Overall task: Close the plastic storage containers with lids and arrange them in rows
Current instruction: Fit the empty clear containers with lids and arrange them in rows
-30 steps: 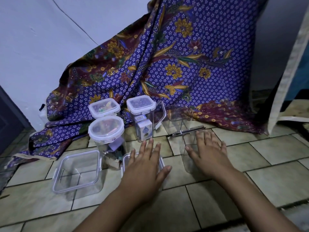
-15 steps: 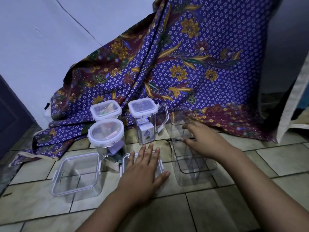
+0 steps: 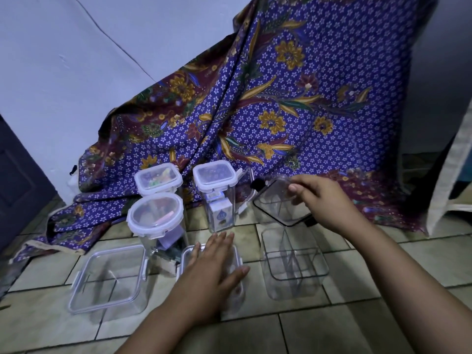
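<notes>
Holding a clear lid [image 3: 281, 200] in right-hand fingers [image 3: 296, 188] above an empty open container [image 3: 293, 264] — left fingers [image 3: 219, 241] spread flat.

The left hand [image 3: 212, 274] covers most of the middle tub [image 3: 236, 290], hiding its lid and contents. The clear lid [image 3: 278, 203] in the right hand [image 3: 324, 203] is motion-blurred, its far edge hard to trace. Both forearms run off the bottom edge, and the print on the small box [image 3: 221, 217] is too small to read.
</notes>
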